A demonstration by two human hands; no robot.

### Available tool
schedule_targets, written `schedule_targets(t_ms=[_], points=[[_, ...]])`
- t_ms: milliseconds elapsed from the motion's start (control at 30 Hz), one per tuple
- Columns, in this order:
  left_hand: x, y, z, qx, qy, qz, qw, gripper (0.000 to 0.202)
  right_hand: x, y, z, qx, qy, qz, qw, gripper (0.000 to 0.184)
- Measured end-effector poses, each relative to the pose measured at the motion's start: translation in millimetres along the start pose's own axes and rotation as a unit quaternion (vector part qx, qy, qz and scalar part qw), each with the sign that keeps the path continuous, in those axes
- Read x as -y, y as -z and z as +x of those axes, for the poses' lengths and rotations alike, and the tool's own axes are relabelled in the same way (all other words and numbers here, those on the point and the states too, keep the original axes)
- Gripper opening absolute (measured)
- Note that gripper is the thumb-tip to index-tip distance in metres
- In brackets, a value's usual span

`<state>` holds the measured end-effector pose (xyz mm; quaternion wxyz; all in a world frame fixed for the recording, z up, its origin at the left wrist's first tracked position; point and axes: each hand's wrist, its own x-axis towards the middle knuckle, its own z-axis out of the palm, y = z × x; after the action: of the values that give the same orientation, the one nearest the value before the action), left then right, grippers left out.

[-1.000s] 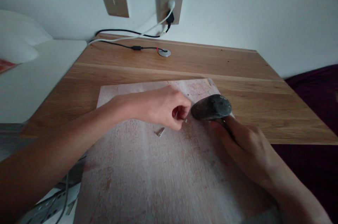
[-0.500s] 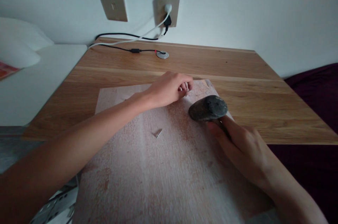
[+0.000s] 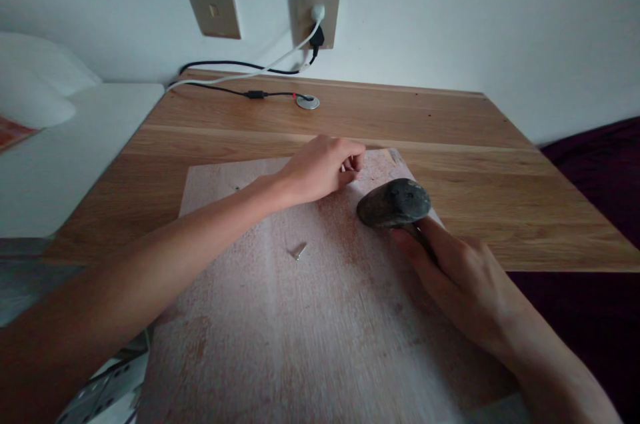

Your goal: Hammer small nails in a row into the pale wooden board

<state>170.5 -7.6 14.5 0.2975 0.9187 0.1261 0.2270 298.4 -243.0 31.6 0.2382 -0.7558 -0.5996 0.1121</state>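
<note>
My left hand (image 3: 330, 167) rests near the far edge of a worn, pale wooden board (image 3: 280, 331), thumb and fingers pinched together. The small nail in that pinch is now hidden behind the fingers. My right hand (image 3: 460, 277) is wrapped around the handle of a hammer (image 3: 395, 203), whose dark, stubby head hangs just above the board, to the right of my left hand. Toward the middle of the board lies a small silvery nail (image 3: 300, 251), possibly with another beside it. A dark speck sits near the board's far left.
The board lies on a wooden desk (image 3: 450, 137) against a white wall. Black and white cables (image 3: 235, 78) run to a wall socket (image 3: 327, 4) and a round cable grommet (image 3: 307, 103). A white surface (image 3: 120, 117) adjoins at left; dark purple fabric (image 3: 600, 164) is at right.
The fingers of my left hand have shifted slightly, and the metal glint at their tips no longer shows. My right hand and the hammer stay almost where they were.
</note>
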Motion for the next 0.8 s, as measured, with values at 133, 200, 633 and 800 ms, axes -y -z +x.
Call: schedule_targets(t_ms=[133, 200, 633, 800], points=[[-1, -0.7, -1, -0.008, -0.002, 0.011, 1.000, 0.007, 0, 0, 0, 0.008, -0.005, 0.006, 1.000, 0.030], [-1, -0.8, -1, -0.009, -0.001, 0.016, 1.000, 0.007, 0, 0, 0, 0.008, -0.010, 0.007, 1.000, 0.032], [-8, -1.7, -3, 0.007, 0.007, 0.078, 0.997, 0.011, 1, 0, 1, -0.005, 0.001, -0.006, 1.000, 0.032], [-14, -7.1, -7, -0.010, 0.018, 0.106, 0.994, 0.016, 0, 0, -1, -0.004, 0.005, -0.008, 1.000, 0.032]])
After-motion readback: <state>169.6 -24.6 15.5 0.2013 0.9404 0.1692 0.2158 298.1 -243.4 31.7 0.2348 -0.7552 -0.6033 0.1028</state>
